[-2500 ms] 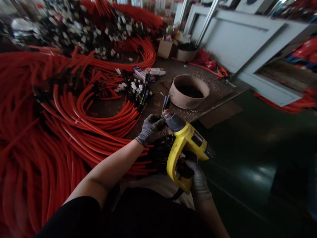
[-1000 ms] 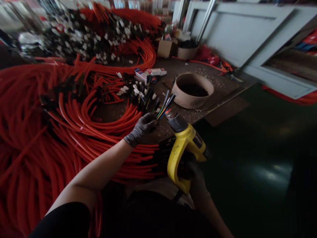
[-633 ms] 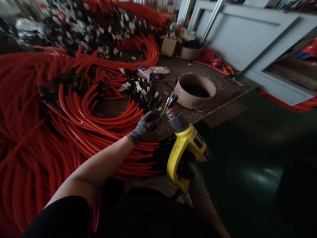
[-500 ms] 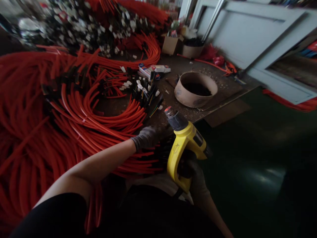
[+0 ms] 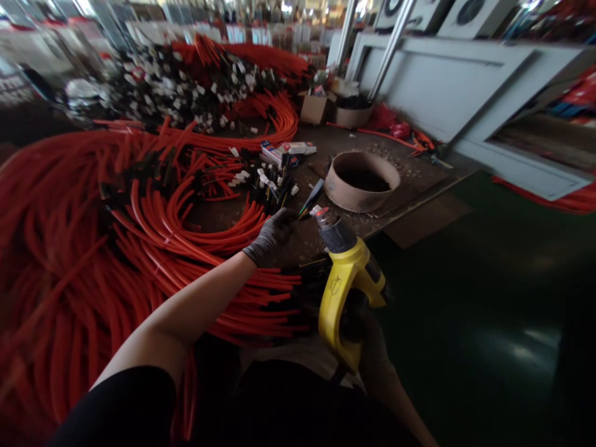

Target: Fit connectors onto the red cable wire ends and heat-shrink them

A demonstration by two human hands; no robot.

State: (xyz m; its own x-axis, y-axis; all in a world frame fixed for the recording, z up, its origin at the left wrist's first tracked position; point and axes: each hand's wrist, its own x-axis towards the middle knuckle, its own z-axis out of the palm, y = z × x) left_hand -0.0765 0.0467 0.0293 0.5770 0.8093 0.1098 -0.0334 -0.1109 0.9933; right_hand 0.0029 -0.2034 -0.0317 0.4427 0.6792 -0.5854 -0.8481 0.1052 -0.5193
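My right hand (image 5: 365, 329), in a dark glove, is wrapped round the handle of a yellow heat gun (image 5: 338, 288). The gun's metal nozzle points up and left, with a reddish glow at its tip. My left hand (image 5: 278, 233), in a grey glove, is closed on a wire end (image 5: 308, 202) with thin coloured wires and a dark sleeve, just left of the nozzle. Beneath my left forearm lie looped red cables (image 5: 200, 239). White connectors (image 5: 267, 180) on black wire ends sit just beyond my left hand.
A round tub (image 5: 347, 194) with dark contents stands on the littered table (image 5: 419, 180). Small boxes (image 5: 295, 148) and a cardboard box (image 5: 314, 107) lie farther back. Red cables are piled along the left; a grey metal frame (image 5: 428, 81) stands behind at the right.
The view has tilted up, showing more background. My left hand has moved up slightly, and the wire end now stands raised close to the nozzle. The heat gun stays in my right hand.
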